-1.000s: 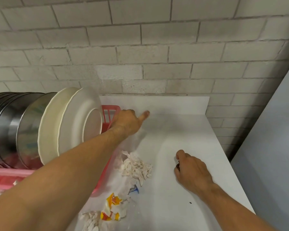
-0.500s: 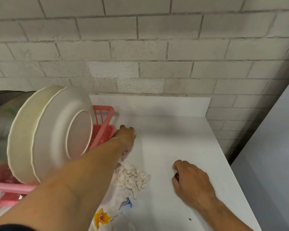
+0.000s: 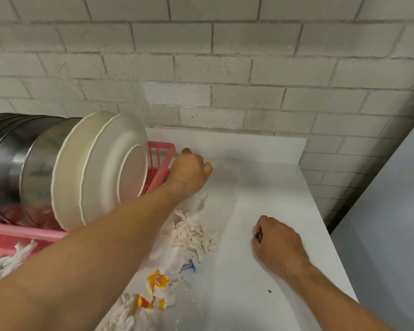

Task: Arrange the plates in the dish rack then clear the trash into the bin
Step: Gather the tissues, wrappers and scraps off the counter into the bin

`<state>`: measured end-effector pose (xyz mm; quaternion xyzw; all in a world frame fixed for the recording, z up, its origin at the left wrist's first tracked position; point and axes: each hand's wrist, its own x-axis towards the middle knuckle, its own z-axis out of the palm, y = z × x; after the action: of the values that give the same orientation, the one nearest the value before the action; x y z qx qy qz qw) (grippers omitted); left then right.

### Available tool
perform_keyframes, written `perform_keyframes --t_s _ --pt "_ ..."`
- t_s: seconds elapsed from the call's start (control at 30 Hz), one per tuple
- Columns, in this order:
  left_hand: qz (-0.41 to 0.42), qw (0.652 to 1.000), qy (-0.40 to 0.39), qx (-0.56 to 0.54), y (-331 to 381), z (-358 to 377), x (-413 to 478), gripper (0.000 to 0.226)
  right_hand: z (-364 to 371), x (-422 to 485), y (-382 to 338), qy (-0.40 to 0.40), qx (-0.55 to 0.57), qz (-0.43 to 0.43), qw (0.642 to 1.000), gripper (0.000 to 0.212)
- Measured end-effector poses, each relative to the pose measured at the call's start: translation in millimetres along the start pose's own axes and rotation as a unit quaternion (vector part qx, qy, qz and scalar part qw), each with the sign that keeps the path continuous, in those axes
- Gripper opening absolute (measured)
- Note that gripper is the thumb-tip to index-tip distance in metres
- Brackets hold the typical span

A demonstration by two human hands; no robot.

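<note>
Right, status. Left hand (image 3: 189, 173): fingers curled under in a loose fist at the back of the counter (image 3: 261, 187), just beside the end of the pink dish rack (image 3: 161, 151). The palm side is hidden, so I can't tell if it's pinching anything. Crumpled tissue (image 3: 197, 201) lies right under the wrist. Right hand (image 3: 277, 244): fingers and thumb closed round a small dark red scrap (image 3: 259, 235), hand down on the counter, well apart from the left.

Further out: white plates (image 3: 101, 168) stand on edge, tilted, in the rack, next to the steel plates (image 3: 14, 163). No loose plates in view, so I'd call the plate step done. We're in the trash step.

Trash location:
- Shredded paper (image 3: 194, 235) lies between the two forearms.
- A blue scrap (image 3: 190, 268) is just in front of it.
- A yellow-and-red wrapper (image 3: 155, 292) is nearer the front edge.
- More white shreds (image 3: 5, 261) lie lower left by the rack.
- The bin is not in view.

Next move, my read: rake the loose bits into one heap, the left hand drawing toward the right, then scoop with both. The shreds look light and likely to scatter, so use cupped hands and a slow sweep. Locate the bin before lifting.
</note>
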<state>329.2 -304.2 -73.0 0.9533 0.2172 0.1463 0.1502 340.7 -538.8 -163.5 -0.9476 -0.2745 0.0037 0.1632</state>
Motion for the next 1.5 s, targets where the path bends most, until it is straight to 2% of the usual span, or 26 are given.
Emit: perform_keyframes --t_s 0.13,0.27,0.33,0.43,0.53,0.6,0.7,0.77,0.83,0.9,1.0,1.2,1.43,1.5 --pt "-0.021 0.996 -0.001 -0.083 -4 -29 -14 0.034 -16 -5 -8 0.003 0.024 -0.013 1.0 0.018" --pt "-0.007 0.99 -0.016 -0.143 -4 -50 -41 0.01 -34 -9 -14 -0.003 0.054 -0.018 0.998 0.016" --pt "0.01 0.986 -0.031 -0.164 -4 -55 -55 0.025 -41 -12 -17 -0.015 0.045 -0.023 0.999 0.016" --pt "0.027 0.986 -0.043 -0.158 -7 -59 -78 0.022 -47 -15 -25 -0.017 0.047 -0.023 0.998 0.015" --pt "0.041 0.99 -0.049 -0.125 -11 -59 -99 0.006 -47 -21 -40 -0.013 0.075 -0.025 0.997 0.027" --pt "0.045 0.992 -0.053 -0.109 -15 -60 -112 0.018 -46 -28 -53 -0.003 0.082 -0.032 0.996 0.029" --pt "0.054 0.991 -0.084 -0.084 -25 -63 -132 0.042 -43 -43 -71 0.026 0.075 -0.042 0.996 0.019" --pt "0.069 0.99 -0.1 -0.074 -34 -65 -147 0.036 -42 -56 -82 0.037 0.06 -0.047 0.996 0.017" --pt "0.093 0.99 -0.079 -0.067 -47 -68 -161 0.014 -41 -69 -97 0.045 0.046 -0.045 0.997 0.023" --pt "0.111 0.988 -0.07 -0.08 -64 -75 -177 0.019 -39 -85 -117 0.054 0.043 -0.034 0.997 0.032" --pt "0.156 0.977 -0.108 -0.096 -101 -91 -202 0.027 -30 -113 -160 0.064 0.044 -0.022 0.997 0.041" --pt "0.2 0.966 -0.138 -0.087 -186 -122 -249 0.031 6 -173 -250 0.078 0.051 -0.01 0.996 0.043" --pt "0.252 0.956 -0.112 -0.101 -230 -143 -294 0.019 32 -231 -304 0.091 0.084 0.023 0.992 0.041" --pt "0.26 0.956 -0.09 -0.104 -242 -147 -310 0.025 39 -243 -314 0.085 0.079 0.019 0.993 0.04"
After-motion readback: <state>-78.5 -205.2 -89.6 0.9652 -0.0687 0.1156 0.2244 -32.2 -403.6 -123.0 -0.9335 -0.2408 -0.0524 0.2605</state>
